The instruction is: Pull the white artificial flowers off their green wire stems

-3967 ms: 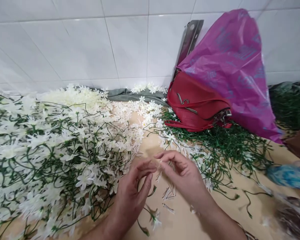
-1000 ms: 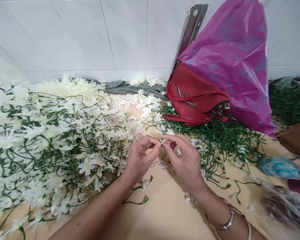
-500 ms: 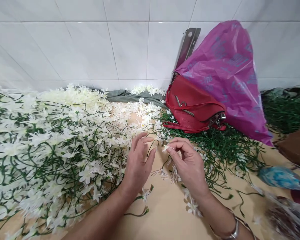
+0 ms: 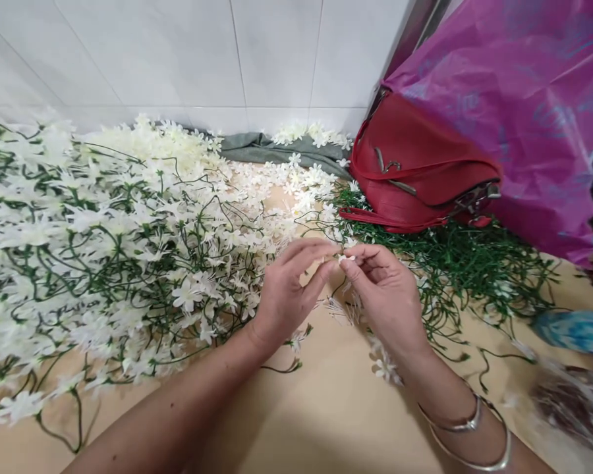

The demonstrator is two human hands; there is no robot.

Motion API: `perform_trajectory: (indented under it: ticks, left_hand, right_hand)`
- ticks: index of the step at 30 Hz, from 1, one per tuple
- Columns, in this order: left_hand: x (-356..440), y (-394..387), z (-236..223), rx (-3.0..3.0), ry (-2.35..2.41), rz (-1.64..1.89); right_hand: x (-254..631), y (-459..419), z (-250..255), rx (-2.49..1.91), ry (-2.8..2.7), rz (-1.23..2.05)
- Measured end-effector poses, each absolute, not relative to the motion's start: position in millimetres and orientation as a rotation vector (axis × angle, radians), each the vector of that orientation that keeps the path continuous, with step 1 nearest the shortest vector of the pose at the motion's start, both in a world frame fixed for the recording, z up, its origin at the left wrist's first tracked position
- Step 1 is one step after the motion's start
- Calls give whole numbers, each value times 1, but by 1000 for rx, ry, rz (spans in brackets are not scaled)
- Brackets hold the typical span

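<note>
Between thumb and index finger, my right hand (image 4: 388, 289) pinches a small white artificial flower (image 4: 346, 259). My left hand (image 4: 294, 286) has its fingertips drawn together at the left side of that flower; what they grip is too small to make out. Just below the fingertips, loose white stamens (image 4: 340, 308) lie on the tan tabletop (image 4: 326, 401). A big heap of white artificial flowers on green stems (image 4: 143, 243) spreads to the left of my hands. To the right is a pile of bare green stems (image 4: 454, 263).
A red handbag (image 4: 425, 171) rests on the green stems, with a purple plastic bag (image 4: 534, 118) behind it. Loose white blossoms (image 4: 304, 191) lie before a grey-green cloth (image 4: 277, 150) along the tiled wall. A blue patterned item (image 4: 576, 331) and clear plastic wrapping (image 4: 573, 408) lie at right.
My left hand has moved right to meet my right hand, and its loose fingers have closed beside the flower. The camera view has tilted down and come closer.
</note>
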State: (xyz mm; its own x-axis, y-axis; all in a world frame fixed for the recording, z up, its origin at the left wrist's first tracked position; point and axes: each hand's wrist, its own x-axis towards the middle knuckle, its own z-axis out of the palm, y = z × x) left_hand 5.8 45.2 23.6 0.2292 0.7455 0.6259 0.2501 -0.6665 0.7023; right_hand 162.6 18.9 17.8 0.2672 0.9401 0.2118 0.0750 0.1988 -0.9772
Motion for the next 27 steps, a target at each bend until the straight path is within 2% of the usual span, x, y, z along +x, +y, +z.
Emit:
perform_trajectory:
  ticks: [6,11,15,19,22,27]
  left_hand:
    - [-3,40,55,1749,981,1331]
    - [-29,21,79,2041,1055,952]
    - [-57,-7,67,2269,1148,610]
    - [-72,-27,45,2342,1226,500]
    - [-70,-29,38,2259,1234,551]
    - [-58,-20,49,2020,1348,1042]
  right_hand:
    - [169,22,16,-1283,-1236,781]
    - [173,24,12,-1288,-1248,748]
    - [173,26,7,-1275,-1218,767]
    - [169,26,8,-1267,-1220,765]
    - [166,24,11,-1274,-1224,768]
    - [166,20,15,-1209,-1127,898]
